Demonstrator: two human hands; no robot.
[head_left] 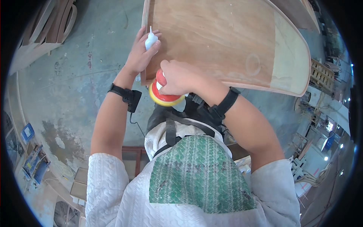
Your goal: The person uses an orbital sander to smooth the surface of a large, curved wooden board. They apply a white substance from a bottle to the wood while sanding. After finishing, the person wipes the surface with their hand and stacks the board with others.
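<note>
My left hand is closed around a small white squeeze bottle whose thin nozzle points away from me. It rests at the left edge of a large wooden panel, which has a raised rim, a rounded right end and a paler strip near that end. My right hand grips a round power sander with a red body and a yellow ring. The sander sits just off the panel's near left corner, its disc partly above my legs. My right fingers cover part of its top.
Curved wooden frames are stacked at the far left. To the right stand a slatted wooden rack and cluttered equipment with hoses. Blue items lie at the left, beyond stained concrete floor. Another wooden piece is at the far right.
</note>
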